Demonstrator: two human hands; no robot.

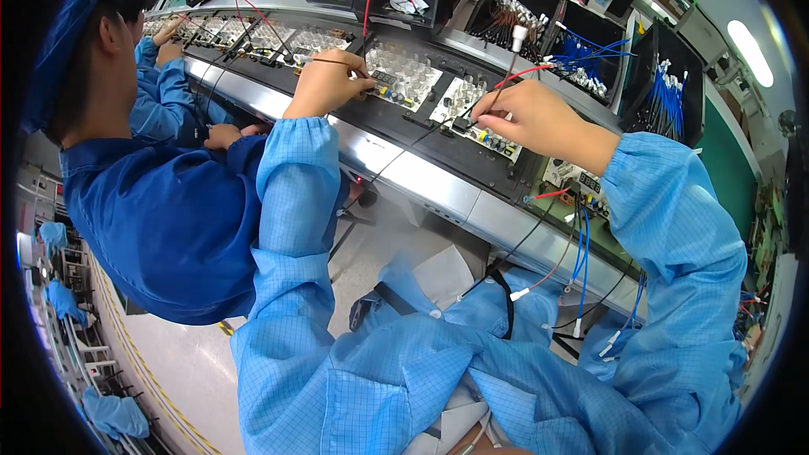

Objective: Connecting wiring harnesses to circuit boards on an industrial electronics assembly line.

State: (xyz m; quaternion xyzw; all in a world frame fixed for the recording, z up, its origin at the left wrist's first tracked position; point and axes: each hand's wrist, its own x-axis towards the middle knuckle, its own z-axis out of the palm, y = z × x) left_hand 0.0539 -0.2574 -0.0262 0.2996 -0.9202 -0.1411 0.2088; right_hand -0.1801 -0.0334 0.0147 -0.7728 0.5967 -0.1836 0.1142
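My left hand (327, 84) is closed in a pinch over a circuit board (404, 76) with clear cylindrical parts and a dark digit display. A red wire (368, 13) with a ring terminal rises from beside its fingertips. A thin dark strand crosses its knuckles. My right hand (527, 114) pinches a dark wire at the second circuit board (459, 101); a white connector (518, 37) tops that wire. Another red wire (524, 73) runs behind these fingers. Below my right wrist, a third board (590, 184) carries red, blue and black wires, hanging over the edge.
Black bins (581, 42) of wires with white connectors stand behind the line. A metal rail (404, 173) runs along the front edge. Close on my left sits a co-worker in dark blue (168, 219); another person's hands work farther along. Loose wires (581, 286) dangle near my lap.
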